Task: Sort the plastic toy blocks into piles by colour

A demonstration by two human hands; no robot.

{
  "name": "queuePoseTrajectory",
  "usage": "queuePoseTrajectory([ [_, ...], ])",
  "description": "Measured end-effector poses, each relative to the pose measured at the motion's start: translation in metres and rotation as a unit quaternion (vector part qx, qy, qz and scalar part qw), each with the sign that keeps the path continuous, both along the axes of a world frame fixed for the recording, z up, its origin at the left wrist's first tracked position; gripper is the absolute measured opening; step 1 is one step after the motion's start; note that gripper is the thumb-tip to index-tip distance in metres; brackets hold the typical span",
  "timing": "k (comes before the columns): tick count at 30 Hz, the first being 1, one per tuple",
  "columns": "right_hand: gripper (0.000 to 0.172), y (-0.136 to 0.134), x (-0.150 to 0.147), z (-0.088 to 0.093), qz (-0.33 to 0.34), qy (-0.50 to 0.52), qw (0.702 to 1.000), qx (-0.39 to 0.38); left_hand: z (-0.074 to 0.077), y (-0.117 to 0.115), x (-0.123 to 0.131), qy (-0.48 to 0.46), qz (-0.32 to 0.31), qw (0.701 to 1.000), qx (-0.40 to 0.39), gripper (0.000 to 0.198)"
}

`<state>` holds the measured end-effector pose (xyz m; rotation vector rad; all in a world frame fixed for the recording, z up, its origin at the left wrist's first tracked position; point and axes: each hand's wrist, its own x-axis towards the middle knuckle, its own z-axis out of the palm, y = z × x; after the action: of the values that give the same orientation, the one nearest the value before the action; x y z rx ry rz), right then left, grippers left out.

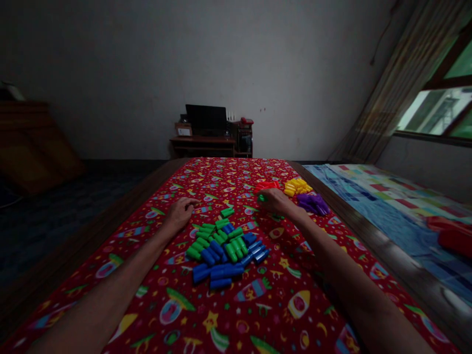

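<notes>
My left hand lies on the red patterned cloth with its fingers stretched forward and nothing visible in them. It is beside a mixed pile of small plastic tube-shaped pieces, with green pieces toward its left and top and blue pieces toward its front and right. My right hand is closed on a green tube-shaped piece, mostly hidden by the fingers. Just beyond that hand are red pieces. Yellow pieces and purple pieces are grouped to its right.
The cloth covers a long table with a dark wooden edge. At the far wall stands a desk with a black monitor. A bed with a patterned sheet is on the right, and a wooden cabinet on the left.
</notes>
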<state>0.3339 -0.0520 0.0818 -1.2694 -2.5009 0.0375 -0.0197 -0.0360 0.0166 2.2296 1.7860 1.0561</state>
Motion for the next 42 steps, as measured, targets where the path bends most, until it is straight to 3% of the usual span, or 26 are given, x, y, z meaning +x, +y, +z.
queuePoseTrajectory([
  [4, 0.018, 0.007, 0.032, 0.002, -0.114, -0.085, 0.989, -0.049, 0.001, -0.001, 0.001, -0.003, 0.001, 1.0, -0.006, 0.036],
  [7, 0.022, 0.009, 0.036, -0.002, -0.109, -0.093, 0.988, -0.055, 0.0, -0.001, 0.001, -0.005, 0.005, 1.0, -0.007, 0.036],
  [10, 0.028, 0.003, 0.019, -0.003, -0.088, -0.04, 0.995, 0.002, 0.0, -0.001, 0.0, -0.003, 0.001, 1.0, -0.006, 0.035],
  [12, 0.03, -0.007, -0.001, -0.001, -0.03, 0.014, 0.999, 0.004, 0.0, -0.001, -0.001, -0.001, 0.0, 1.0, -0.005, 0.034],
  [14, 0.028, -0.021, -0.023, 0.002, 0.086, 0.05, 0.994, -0.046, 0.0, -0.001, -0.001, -0.001, 0.002, 1.0, -0.006, 0.034],
  [16, 0.027, -0.036, -0.043, 0.004, 0.204, 0.033, 0.972, -0.116, -0.001, -0.001, -0.001, -0.004, 0.003, 1.0, -0.007, 0.033],
  [18, 0.026, -0.049, -0.058, 0.005, 0.248, -0.009, 0.956, -0.154, -0.001, -0.001, -0.001, -0.008, 0.0, 1.0, -0.005, 0.033],
  [22, 0.02, -0.057, -0.067, 0.003, 0.211, -0.045, 0.965, -0.15, -0.001, 0.0, 0.0, -0.006, -0.004, 1.0, -0.002, 0.032],
  [26, 0.021, -0.045, -0.054, 0.008, 0.2, -0.002, 0.971, -0.132, 0.0, 0.0, 0.001, -0.01, 0.003, 1.0, -0.006, 0.033],
  [30, 0.02, -0.022, -0.018, 0.014, 0.082, 0.048, 0.991, -0.096, -0.001, 0.001, 0.001, -0.011, 0.0, 1.0, 0.002, 0.035],
  [34, 0.019, -0.005, 0.016, 0.014, -0.043, -0.016, 0.994, -0.098, -0.002, 0.002, 0.0, -0.009, 0.001, 1.0, 0.003, 0.035],
  [36, 0.019, -0.003, 0.021, 0.013, -0.08, -0.033, 0.994, -0.061, -0.002, 0.002, -0.001, -0.008, 0.003, 1.0, 0.004, 0.035],
  [39, 0.025, -0.007, 0.008, 0.007, -0.08, -0.002, 0.997, 0.011, -0.003, 0.002, -0.001, -0.009, -0.005, 1.0, 0.006, 0.035],
  [42, 0.027, -0.013, -0.021, -0.008, 0.016, 0.038, 0.999, 0.017, -0.004, 0.002, -0.001, -0.014, -0.007, 1.0, 0.008, 0.033],
])
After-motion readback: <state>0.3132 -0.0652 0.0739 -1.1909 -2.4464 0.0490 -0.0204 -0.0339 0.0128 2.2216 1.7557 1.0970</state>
